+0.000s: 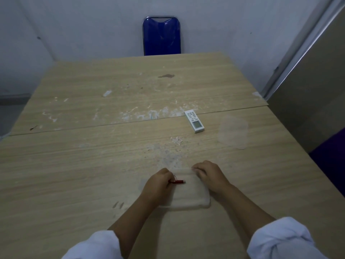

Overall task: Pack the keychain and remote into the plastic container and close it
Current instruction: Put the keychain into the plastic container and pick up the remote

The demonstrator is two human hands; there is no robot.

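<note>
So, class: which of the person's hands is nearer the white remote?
Right. The right hand rests on the container's far right corner, below the remote; the left hand is further left, holding the red keychain.

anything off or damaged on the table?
Yes: the table has white scuffs and flaking along its centre seam, plus a dark stain at the far end. The remote lies askew. Nothing spilled.

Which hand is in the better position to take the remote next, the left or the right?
Probably the right hand. The remote lies on the table ahead and slightly right of it, while the left hand is holding the red keychain over the plastic container.
</note>
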